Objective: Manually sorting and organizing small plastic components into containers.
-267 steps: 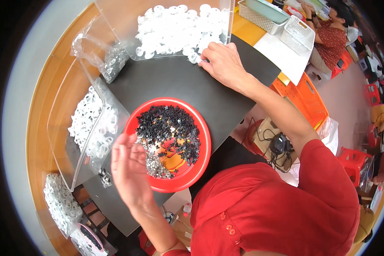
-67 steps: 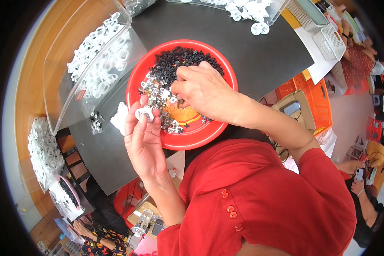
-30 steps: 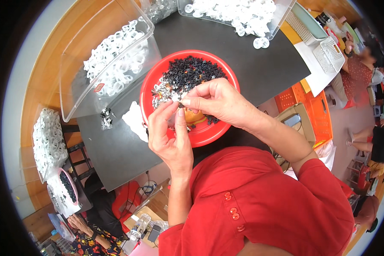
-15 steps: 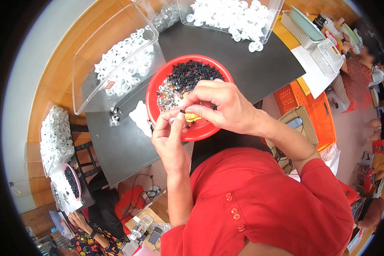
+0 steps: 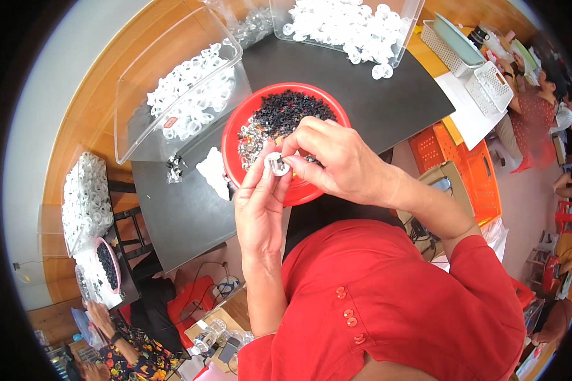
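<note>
Over the front of a red round basin [image 5: 233, 117], my left hand [image 5: 260, 206] pinches a small round white plastic part [image 5: 277, 164] between thumb and fingers, its face turned up. My right hand [image 5: 337, 155] meets it from the right, thumb and forefinger closed on a tiny black piece [image 5: 285, 160] at the disc's edge. Inside the basin lie a heap of small black pieces [image 5: 292, 109] and, at its left, a pile of small shiny silvery pieces [image 5: 251, 141]. My hands hide the basin's near part.
Clear bins of white plastic parts stand at the back left [image 5: 190, 95] and back [image 5: 349, 28] of the dark table [image 5: 178, 222]. A crumpled white cloth or paper [image 5: 213, 173] and a small cluster of pieces [image 5: 175, 168] lie left of the basin. Another person's hand [image 5: 100, 317] is at lower left.
My left hand has turned so that the white disc, mostly hidden before, now faces up. My right hand stays beside it, holding the black piece at its edge.
</note>
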Demonstrator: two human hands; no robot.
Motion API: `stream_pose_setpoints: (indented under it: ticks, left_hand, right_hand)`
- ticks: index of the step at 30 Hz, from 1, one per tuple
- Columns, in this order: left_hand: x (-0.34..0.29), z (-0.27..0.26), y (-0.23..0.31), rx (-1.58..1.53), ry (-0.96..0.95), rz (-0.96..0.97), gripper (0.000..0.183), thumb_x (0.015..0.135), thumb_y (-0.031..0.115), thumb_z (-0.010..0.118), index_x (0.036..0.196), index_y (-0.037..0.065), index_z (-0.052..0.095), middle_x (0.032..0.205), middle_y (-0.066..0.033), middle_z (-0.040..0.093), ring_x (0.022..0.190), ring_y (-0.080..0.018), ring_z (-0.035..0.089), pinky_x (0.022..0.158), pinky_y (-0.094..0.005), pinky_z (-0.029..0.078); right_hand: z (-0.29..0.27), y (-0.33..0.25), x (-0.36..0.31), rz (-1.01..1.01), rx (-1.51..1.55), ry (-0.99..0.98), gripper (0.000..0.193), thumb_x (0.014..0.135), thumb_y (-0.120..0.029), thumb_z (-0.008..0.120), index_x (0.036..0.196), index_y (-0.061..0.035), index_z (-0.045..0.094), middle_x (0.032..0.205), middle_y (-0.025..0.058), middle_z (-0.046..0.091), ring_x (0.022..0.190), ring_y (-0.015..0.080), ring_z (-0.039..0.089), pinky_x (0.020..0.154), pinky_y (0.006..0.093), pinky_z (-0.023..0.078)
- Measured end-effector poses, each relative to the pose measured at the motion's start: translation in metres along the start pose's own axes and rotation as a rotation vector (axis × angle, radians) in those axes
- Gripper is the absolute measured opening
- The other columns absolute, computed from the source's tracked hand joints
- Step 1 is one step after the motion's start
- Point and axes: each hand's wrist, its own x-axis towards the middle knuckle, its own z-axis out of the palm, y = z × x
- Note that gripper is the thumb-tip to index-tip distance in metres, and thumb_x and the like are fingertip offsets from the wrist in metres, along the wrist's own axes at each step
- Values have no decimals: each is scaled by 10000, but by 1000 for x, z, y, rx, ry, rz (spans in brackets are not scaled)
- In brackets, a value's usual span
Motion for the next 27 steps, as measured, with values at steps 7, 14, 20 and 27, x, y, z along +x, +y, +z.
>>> stream_pose_setpoints:
  ticks: [7,14,20,27]
  left_hand:
    - [-2,7,-2,6,-21,-1,436,927,14,562,1352,5,466,1279,-88,568,1130,-152,573,987,-287,484]
    - [-1,6,-7,22,-24,12,450,918,69,601,1342,4,465,1254,-103,577,1112,-159,585,968,-287,501]
    - [5,-8,-9,181,-30,94,452,897,68,633,1321,-1,492,1236,-106,591,1105,-181,589,947,-311,493]
    - [10,-11,-15,311,1,52,433,900,57,622,1303,-32,491,1233,-113,583,1099,-184,581,934,-315,475]
  right_hand:
    - [3,-3,-4,61,-44,43,95,834,-95,611,845,-28,545,815,75,535,737,244,554,695,359,432]
    - [3,-2,-5,-10,-22,75,108,822,-70,635,878,-16,561,813,91,548,727,260,568,662,356,451]
    - [0,3,-4,69,182,10,126,816,-42,661,896,-7,569,809,98,565,691,237,582,603,341,471]
    - [0,18,-14,161,321,11,151,844,-135,615,829,14,593,786,166,601,747,350,611,666,415,485]
